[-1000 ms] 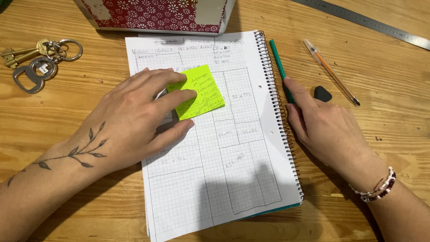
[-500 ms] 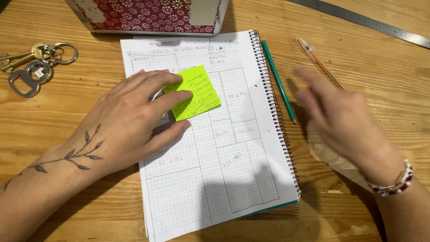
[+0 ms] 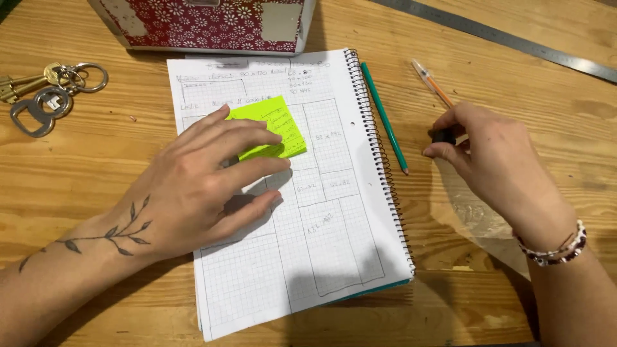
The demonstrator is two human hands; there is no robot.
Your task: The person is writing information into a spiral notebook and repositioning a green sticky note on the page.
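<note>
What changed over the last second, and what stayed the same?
The right hand moved off the table by the green pencil, swung right and picked up the small black eraser, now pinched in its fingertips. The left hand stayed flat on the spiral notebook and yellow sticky note.

One camera alone is recording, worn on the person's head and looking steeply down onto the wooden surface [image 3: 96, 167] from close above. It is facing forward, away from the person's body, so both forearms are entering from the bottom edge. The spiral notebook [image 3: 334, 250] is sitting near the middle of the frame. Beyond the notebook, the top edge is cutting off a flowered box [image 3: 212, 26]; right of the notebook, a metal ruler [image 3: 501, 40] is running out of the corner.
</note>
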